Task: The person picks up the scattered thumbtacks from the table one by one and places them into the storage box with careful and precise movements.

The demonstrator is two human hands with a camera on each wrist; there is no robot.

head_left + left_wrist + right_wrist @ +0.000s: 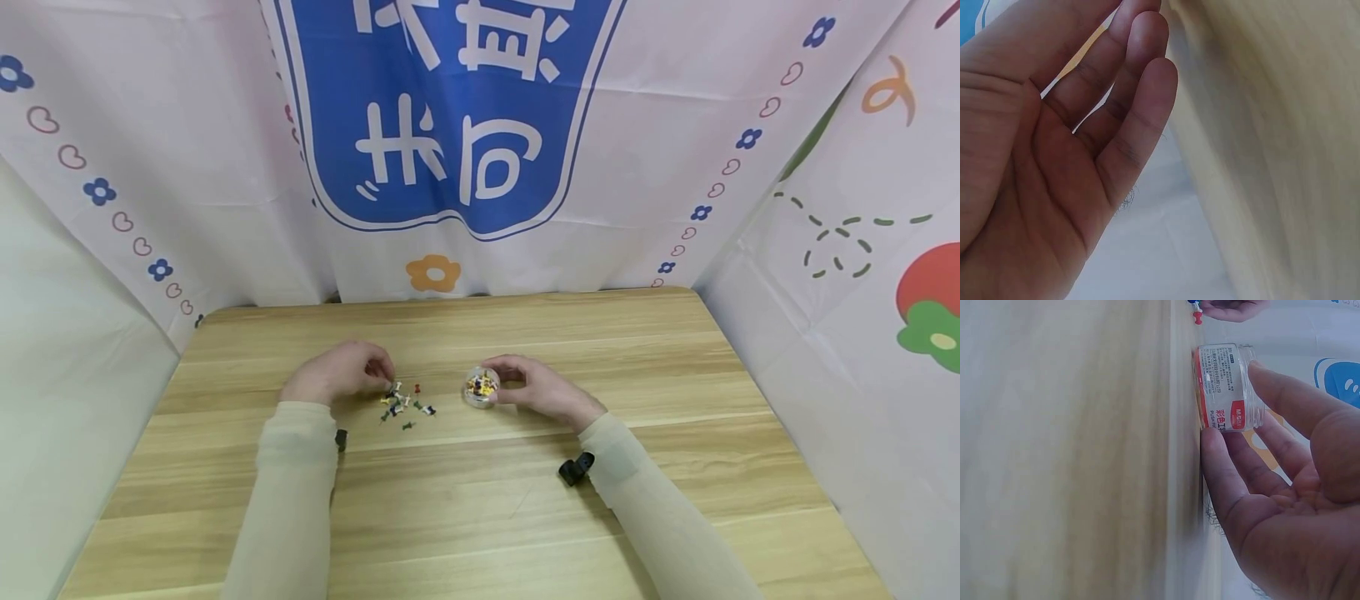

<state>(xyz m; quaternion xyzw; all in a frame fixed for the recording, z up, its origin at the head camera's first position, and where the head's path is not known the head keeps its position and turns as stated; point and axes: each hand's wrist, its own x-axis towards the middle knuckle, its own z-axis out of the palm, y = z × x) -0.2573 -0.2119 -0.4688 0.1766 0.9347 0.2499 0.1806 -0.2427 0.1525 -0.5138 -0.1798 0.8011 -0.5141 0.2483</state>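
Several colored push pins point(397, 404) lie in a loose pile on the wooden table, mostly green, white, yellow and blue. My left hand point(347, 372) bends over the pile's left edge, thumb and forefinger right at the pins; I cannot tell whether they pinch one. In the left wrist view three bent fingers of my left hand point(1110, 94) show, with the fingertips at work out of frame. My right hand point(540, 389) holds a small clear jar point(481, 401) from its right side, thumb at the threaded rim. Yellow, red and dark push pins sit inside. A printed label point(1222, 387) covers its side.
One red push pin point(417, 389) and a green push pin point(408, 427) lie a little apart from the pile. The wooden table point(465, 517) ends at a white curtain point(637, 208) with a blue printed sign. Black wrist devices are strapped at both sleeves.
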